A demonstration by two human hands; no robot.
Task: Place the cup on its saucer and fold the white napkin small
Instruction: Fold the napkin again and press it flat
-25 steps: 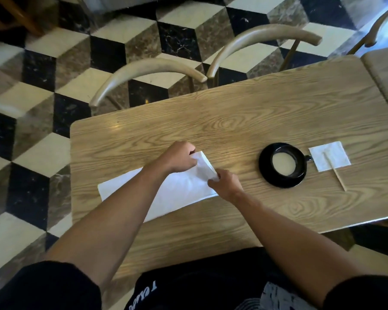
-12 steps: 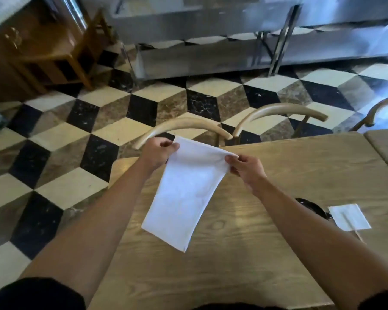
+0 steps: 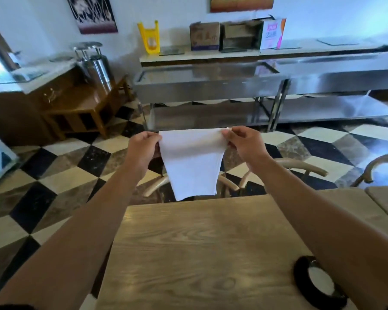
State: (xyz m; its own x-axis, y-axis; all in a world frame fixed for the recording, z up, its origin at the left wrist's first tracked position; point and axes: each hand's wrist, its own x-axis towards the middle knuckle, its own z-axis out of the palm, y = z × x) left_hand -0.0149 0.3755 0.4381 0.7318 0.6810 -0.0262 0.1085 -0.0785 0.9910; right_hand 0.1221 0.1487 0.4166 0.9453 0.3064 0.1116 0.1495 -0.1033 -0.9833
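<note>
Up in the air: napkin [image 3: 192, 163], white, pinched at both top corners and hanging free above the far edge of the worktop [image 3: 195, 249], lower hem loose and clear of the wood. Left hand [image 3: 143, 148] at 9 o'clock of the cloth, fingers curled shut on the top left corner. Right hand [image 3: 244, 145] at 3 o'clock, thumb and fingertips closed on the top right corner, top edge stretched fairly straight between the two. Both forearms reaching out over the wood. Cup [image 3: 319, 285], black with a pale inside, down at 5 o'clock of the frame, near the worktop's right edge, partly hidden under the right forearm; saucer beneath it not distinguishable. Chair backs [image 3: 300, 166] at 12 o'clock beyond the worktop, partly behind the napkin. Checkered floor [image 3: 61, 175] all round. Steel benches [image 3: 267, 77] along the far wall, boxes [image 3: 204, 35] and a yellow bag [image 3: 149, 39] on a shelf above them.
</note>
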